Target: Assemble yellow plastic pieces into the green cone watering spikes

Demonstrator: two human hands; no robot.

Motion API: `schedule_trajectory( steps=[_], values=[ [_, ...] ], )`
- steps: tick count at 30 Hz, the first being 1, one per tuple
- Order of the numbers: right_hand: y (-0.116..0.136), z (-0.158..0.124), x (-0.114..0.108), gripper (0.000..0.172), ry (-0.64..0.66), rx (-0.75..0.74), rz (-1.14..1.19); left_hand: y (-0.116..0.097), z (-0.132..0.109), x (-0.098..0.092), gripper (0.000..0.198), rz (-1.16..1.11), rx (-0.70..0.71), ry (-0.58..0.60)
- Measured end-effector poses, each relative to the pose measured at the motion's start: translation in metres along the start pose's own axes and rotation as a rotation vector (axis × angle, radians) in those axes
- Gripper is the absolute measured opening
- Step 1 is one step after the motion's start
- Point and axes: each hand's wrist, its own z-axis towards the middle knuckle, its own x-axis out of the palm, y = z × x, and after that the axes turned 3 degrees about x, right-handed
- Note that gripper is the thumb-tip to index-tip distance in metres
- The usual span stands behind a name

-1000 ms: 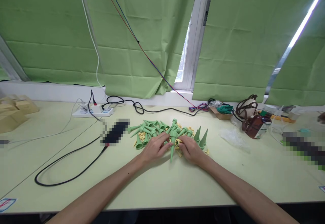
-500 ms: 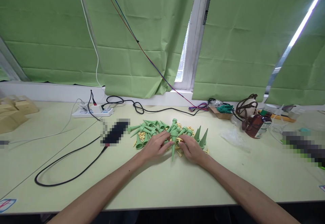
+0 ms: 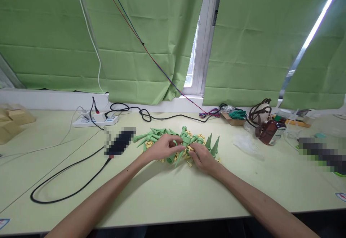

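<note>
From the head camera I see the green spike (image 3: 179, 157) held low over the surface (image 3: 173, 198), at the near edge of a pile of green spikes (image 3: 155, 136). Its long axis runs slantwise: the wide collar end sits up and away from me, and the sharp tip points down and to the left, towards me. It is a slim, smooth cone of pale green plastic. My left hand (image 3: 162, 148) has its grip curled shut on the collar end. My right hand (image 3: 202, 158) pinches the spike's side with its fingertips. Yellow pieces (image 3: 199, 137) lie scattered through the pile, and a black cable (image 3: 67, 173) loops well to the left.
</note>
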Motion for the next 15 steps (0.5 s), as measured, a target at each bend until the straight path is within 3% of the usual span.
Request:
schedule_trajectory(
  steps=[8, 15],
  values=[
    [0.001, 0.001, 0.0, 0.031, -0.033, 0.007, 0.013, -0.008, 0.039, -0.025, 0.039, -0.201, -0.101, 0.439],
    [0.0, 0.002, -0.004, 0.032, -0.053, 0.037, 0.021, -0.003, 0.073, -0.034, 0.041, -0.282, -0.103, 0.638]
  ],
)
